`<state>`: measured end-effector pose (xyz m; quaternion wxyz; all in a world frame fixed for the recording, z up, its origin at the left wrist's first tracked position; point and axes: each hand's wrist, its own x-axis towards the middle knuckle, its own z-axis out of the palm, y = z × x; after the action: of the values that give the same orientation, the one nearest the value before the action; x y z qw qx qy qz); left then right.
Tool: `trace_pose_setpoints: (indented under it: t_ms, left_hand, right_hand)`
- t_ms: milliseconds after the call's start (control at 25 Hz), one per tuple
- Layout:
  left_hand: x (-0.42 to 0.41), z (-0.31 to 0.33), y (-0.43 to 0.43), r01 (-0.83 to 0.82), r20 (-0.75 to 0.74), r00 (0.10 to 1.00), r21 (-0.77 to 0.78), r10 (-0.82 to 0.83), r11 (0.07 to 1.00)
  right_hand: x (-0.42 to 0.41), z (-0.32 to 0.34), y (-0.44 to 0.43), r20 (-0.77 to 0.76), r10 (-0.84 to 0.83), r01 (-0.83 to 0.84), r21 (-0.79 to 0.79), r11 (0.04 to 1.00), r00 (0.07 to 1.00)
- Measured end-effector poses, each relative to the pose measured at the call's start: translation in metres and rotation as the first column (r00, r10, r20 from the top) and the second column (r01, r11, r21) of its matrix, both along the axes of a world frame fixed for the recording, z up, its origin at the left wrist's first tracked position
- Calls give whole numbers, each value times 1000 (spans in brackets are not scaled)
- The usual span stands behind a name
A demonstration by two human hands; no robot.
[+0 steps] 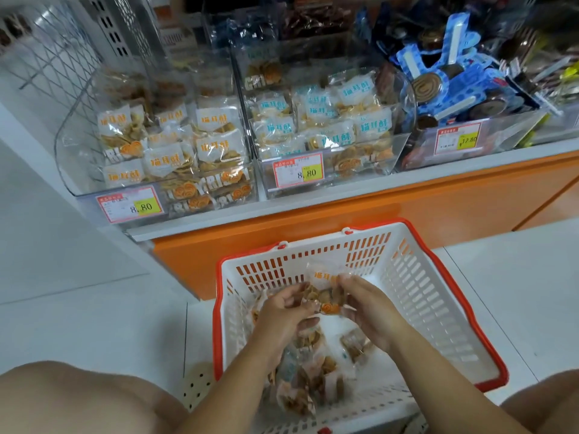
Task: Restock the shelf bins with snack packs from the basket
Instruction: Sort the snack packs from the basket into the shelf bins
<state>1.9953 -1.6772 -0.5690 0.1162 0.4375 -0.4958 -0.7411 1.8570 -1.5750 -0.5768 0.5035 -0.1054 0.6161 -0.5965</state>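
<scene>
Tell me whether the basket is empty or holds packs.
Not empty. Several packs lie on the basket floor; the left hand and right hand hold an orange-label pack above them.

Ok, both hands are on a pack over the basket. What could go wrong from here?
1. The orange-lettered pack, held by the left hand and right hand, seems to match the orange-label bin, but the look-alike blue-label bin sits right beside it, so it may land in the wrong one.
2. The orange-label bin is already piled high, so an added pack might slide off.
</scene>
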Motion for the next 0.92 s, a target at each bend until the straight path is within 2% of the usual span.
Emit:
trace_pose_setpoints:
  t_ms: [80, 120, 240, 320, 400, 480, 520, 600, 640, 720, 840, 920]
  left_hand:
    - [-6, 26, 1, -20, 4, 1000, -157, 21, 987]
    - [-8, 42, 0, -21, -6, 1000, -232, 20, 973]
    - [-14, 105, -19, 9, -74, 996, -472, -50, 882]
    - [-13, 149, -43, -5, -83, 994, -689, -71, 725]
    - [-10, 184, -78, -31, -39, 999, -869, -6, 493]
    - [-13, 201, -113, 88, 114, 991, -954, 75, 287]
    - [-14, 201, -127, 198, 226, 968, -956, 110, 218]
    - [-20, 195, -148, 381, 405, 905, -908, 133, 174]
    - [-23, 190, -154, 428, 449, 886, -888, 118, 167]
    - [-28, 181, -159, 439, 452, 888, -888, 84, 137]
    - [-31, 176, -166, 387, 397, 916, -913, 56, 130]
    - [-31, 175, -168, 393, 402, 915, -909, 42, 136]
  right_hand:
    - [4, 22, -4, -208, 7, -7, -3, 1000, 978]
    - [7, 36, -6, -305, -42, 37, -20, 999, 951]
    - [8, 105, -20, -490, -175, 119, -144, 982, 854]
    - [2, 159, -37, -568, -214, 87, -242, 966, 795]
    - [-12, 202, -65, -642, -259, 73, -301, 951, 722]
    - [-35, 229, -107, -724, -275, 80, -292, 953, 632]
    - [-46, 237, -130, -757, -265, 91, -264, 960, 597]
    - [-70, 244, -180, -802, -222, 129, -182, 975, 554]
    - [-81, 244, -202, -824, -192, 150, -131, 980, 533]
    - [-96, 241, -241, -843, -78, 144, 0, 990, 532]
    - [-97, 231, -275, -795, 213, 22, 274, 962, 568]
    - [-96, 229, -281, -783, 262, -9, 311, 950, 565]
